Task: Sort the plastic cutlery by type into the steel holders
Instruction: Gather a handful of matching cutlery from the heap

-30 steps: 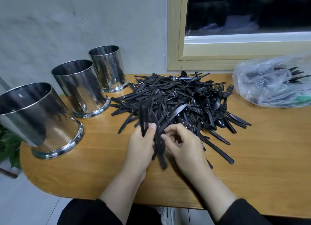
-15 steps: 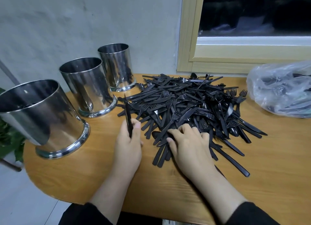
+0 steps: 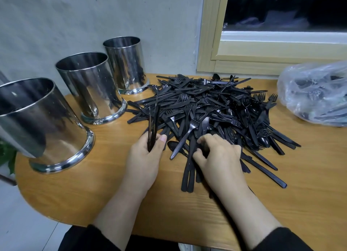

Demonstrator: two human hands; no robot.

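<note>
The wooden table [image 3: 281, 203] had a warm orange grain and a rounded left end, and on it a loose, tangled heap of black plastic cutlery [image 3: 212, 108] lay glossy and thin: forks with short tines, flat knives, and a few oval spoon bowls mixed together. Three steel holders stood in a diagonal row to the left of the heap, each a smooth, mirror-bright cylinder on a flared base ring: the near holder [image 3: 39, 123], the middle holder [image 3: 90, 87] and the far holder [image 3: 124, 65] against the rough grey wall [image 3: 93, 16]. At the right edge lay a crinkled clear plastic bag [image 3: 315, 93] with more dark cutlery showing through it. The left hand [image 3: 146, 158] gripped a small bundle of slim black pieces [image 3: 153, 123] upright between thumb and curled fingers, at the heap's near-left edge. The right hand [image 3: 219, 157] lay on the heap's near side with its fingers curled down among the handles; whether it pinched any one piece could not be told. Compared with half a second earlier, the left hand's bundle stood taller and looked thicker, while the right hand had stayed on the same part of the heap with its fingers bent more tightly. A pale yellow window frame [image 3: 244, 63] ran behind the table.
</note>
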